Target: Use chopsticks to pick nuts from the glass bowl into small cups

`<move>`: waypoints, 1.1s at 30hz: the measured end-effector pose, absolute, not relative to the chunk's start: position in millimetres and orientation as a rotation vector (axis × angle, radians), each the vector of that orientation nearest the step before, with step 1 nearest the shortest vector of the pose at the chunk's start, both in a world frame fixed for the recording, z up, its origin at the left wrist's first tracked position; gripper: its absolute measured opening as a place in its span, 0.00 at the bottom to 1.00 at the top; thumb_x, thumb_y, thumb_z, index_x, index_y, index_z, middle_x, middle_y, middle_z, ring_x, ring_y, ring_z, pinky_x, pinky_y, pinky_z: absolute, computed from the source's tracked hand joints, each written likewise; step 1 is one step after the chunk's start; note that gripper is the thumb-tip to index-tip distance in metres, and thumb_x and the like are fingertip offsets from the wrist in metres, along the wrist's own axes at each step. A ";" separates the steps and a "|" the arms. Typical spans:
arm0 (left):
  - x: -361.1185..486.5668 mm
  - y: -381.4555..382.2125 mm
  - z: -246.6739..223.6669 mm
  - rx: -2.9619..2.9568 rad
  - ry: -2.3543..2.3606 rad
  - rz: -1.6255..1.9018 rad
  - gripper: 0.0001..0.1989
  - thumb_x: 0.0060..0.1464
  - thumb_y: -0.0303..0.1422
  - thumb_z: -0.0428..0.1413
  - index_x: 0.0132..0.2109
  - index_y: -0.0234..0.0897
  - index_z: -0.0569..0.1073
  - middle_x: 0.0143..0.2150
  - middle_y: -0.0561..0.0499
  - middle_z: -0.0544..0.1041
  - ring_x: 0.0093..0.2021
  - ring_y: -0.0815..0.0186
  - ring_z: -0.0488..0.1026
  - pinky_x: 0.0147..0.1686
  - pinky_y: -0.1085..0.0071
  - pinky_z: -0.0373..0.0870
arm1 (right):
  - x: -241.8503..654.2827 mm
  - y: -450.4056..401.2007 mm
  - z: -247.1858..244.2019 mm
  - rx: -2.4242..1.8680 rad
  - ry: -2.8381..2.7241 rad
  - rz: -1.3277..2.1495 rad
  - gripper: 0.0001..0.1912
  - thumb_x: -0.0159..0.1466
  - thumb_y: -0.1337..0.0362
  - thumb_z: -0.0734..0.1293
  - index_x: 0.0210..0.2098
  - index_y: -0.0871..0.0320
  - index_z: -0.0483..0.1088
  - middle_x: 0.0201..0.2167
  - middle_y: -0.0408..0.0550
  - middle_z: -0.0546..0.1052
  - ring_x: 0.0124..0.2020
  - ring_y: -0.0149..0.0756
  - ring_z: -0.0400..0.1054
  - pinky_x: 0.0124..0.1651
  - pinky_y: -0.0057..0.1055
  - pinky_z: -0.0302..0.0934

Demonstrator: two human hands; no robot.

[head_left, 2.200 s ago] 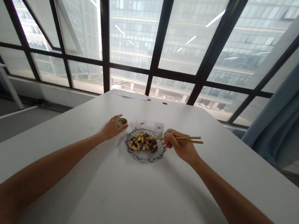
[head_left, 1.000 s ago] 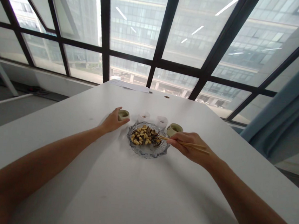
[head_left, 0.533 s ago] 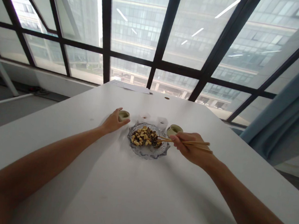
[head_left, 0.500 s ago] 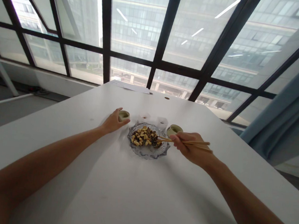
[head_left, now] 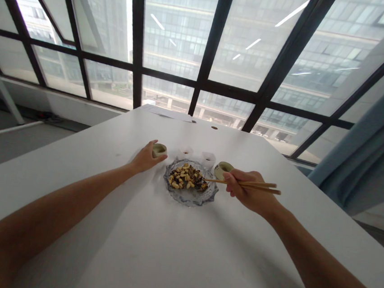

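Note:
A clear glass plate (head_left: 189, 200) with a wavy rim holds peanuts (head_left: 179, 179) and dark seeds (head_left: 202, 185). My left hand (head_left: 146, 157) is wrapped round a small green cup (head_left: 159, 150) at the plate's upper left. Wooden chopsticks (head_left: 259, 185) are gripped in my right hand (head_left: 242, 187), their tips pointing left at the seeds; whether they pinch a seed is too small to tell. A second green cup (head_left: 222, 169) stands just behind my right hand. Behind the plate are two small white cups (head_left: 208, 158) (head_left: 185, 152) with dark contents.
The white table (head_left: 168, 250) reaches to the large windows. Sheets of paper (head_left: 171, 114) lie at its far edge, near two round dark spots (head_left: 214, 127). A blue curtain (head_left: 364, 151) hangs at the right, and a white metal frame (head_left: 5, 92) stands at the left.
My right hand and the chopsticks have shifted slightly right, and the chopstick tips now sit closer together at the seeds' edge. My left hand stays round the green cup.

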State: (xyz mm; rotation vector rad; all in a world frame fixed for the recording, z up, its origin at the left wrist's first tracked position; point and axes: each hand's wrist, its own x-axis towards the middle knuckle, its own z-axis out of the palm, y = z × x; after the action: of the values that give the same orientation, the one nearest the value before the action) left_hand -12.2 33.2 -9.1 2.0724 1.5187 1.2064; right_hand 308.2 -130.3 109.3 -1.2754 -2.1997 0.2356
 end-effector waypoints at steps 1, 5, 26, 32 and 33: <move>-12.3 33.6 -9.4 2.072 1.520 1.203 0.42 0.50 0.50 0.62 0.65 0.32 0.61 0.56 0.35 0.75 0.55 0.51 0.74 0.56 0.54 0.69 | 308.6 -130.9 110.3 -1.280 -2.186 0.248 0.27 0.70 0.45 0.57 0.23 0.56 0.67 0.16 0.44 0.73 0.15 0.30 0.69 0.20 0.25 0.60; -12.3 35.4 -11.2 2.072 1.515 1.214 0.42 0.50 0.50 0.62 0.65 0.32 0.61 0.57 0.35 0.75 0.56 0.52 0.74 0.56 0.54 0.69 | 309.9 -131.2 109.2 -1.265 -2.091 0.304 0.28 0.68 0.42 0.60 0.22 0.56 0.68 0.16 0.44 0.74 0.15 0.31 0.70 0.18 0.25 0.62; -10.3 22.5 -1.8 2.398 1.286 1.315 0.33 0.44 0.44 0.66 0.56 0.37 0.68 0.56 0.41 0.73 0.57 0.51 0.72 0.58 0.55 0.68 | 305.1 -135.0 93.6 -0.998 -1.919 -0.023 0.26 0.70 0.45 0.58 0.26 0.55 0.74 0.18 0.46 0.79 0.16 0.32 0.73 0.20 0.26 0.67; -10.4 24.6 -3.5 2.309 1.374 1.326 0.34 0.44 0.45 0.66 0.56 0.37 0.68 0.56 0.41 0.73 0.56 0.51 0.72 0.58 0.56 0.69 | 305.3 -132.2 96.6 -1.053 -1.834 0.054 0.28 0.70 0.43 0.57 0.27 0.56 0.73 0.17 0.47 0.78 0.15 0.33 0.72 0.18 0.27 0.66; -10.4 25.1 -3.8 2.282 1.397 1.335 0.34 0.44 0.45 0.66 0.56 0.37 0.68 0.56 0.41 0.74 0.56 0.51 0.73 0.58 0.56 0.68 | 305.9 -131.7 96.9 -1.052 -1.819 0.074 0.28 0.69 0.42 0.57 0.27 0.56 0.73 0.17 0.47 0.78 0.15 0.33 0.72 0.18 0.27 0.66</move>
State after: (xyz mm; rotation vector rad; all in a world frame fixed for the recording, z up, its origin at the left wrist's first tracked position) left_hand -10.4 25.1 -3.8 2.2818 1.3974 1.3352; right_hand 305.9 -131.7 96.9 -1.0525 -1.8185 0.0740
